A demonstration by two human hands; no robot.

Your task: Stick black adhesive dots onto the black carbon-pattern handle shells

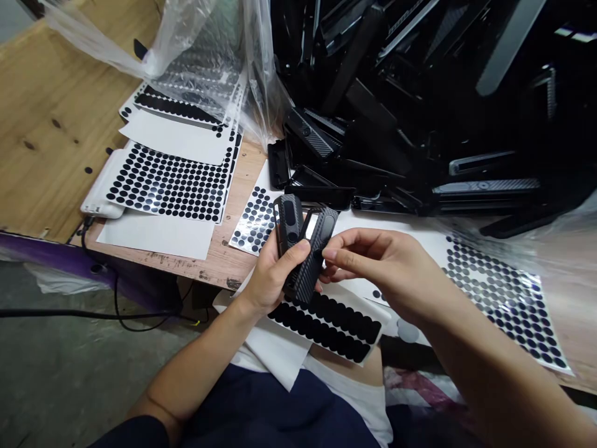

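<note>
Two black carbon-textured plastic parts [311, 274] are held side by side in my left hand [275, 270], its thumb pressing across them. My right hand [373, 255] is at the right edge of these parts, thumb and index finger pinched together; a small dark thing shows at the fingertips, too small to name for sure. Below both hands, a sheet with rows of large black round stickers [326, 330] lies over my lap at the table's edge. Partly behind my left hand is a sheet of small black dots [255, 218].
A large heap of black plastic parts [373, 124] fills the back right. Sheets of black dots [172, 186] are stacked at the left beside a white device [103, 190] with a cable. Clear plastic bagging [209, 56] hangs behind. Another dotted sheet [508, 305] lies at the right.
</note>
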